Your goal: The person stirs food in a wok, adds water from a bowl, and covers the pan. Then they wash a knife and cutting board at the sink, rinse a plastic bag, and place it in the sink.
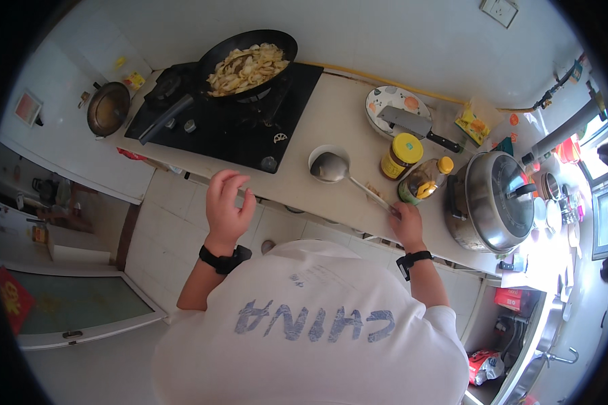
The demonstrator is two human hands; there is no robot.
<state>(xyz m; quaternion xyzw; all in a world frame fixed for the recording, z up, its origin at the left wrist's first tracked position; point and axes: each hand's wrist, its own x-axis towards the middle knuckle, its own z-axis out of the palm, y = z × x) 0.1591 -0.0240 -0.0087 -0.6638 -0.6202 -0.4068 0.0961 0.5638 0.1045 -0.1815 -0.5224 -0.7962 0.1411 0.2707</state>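
My right hand (408, 227) grips the handle end of a metal ladle (331, 167), whose bowl rests over a small white bowl (345, 154) on the counter. My left hand (229, 207) is raised near the counter's front edge, fingers apart and holding nothing. Beyond it a black wok (290, 50) of sliced, cooked food (253, 68) sits on the black gas stove (223, 136), its handle slanting towards the front left. A yellow-lidded jar (400, 157) and a yellow-capped plastic bottle (425, 181) stand just beyond my right hand.
A cleaver (405, 120) lies across a patterned plate (375, 104) at the back. On the right stands a large steel pot (473, 202) with a glass lid. A second pan (108, 109) is left of the stove. Below right, a cabinet (517, 324) stands open.
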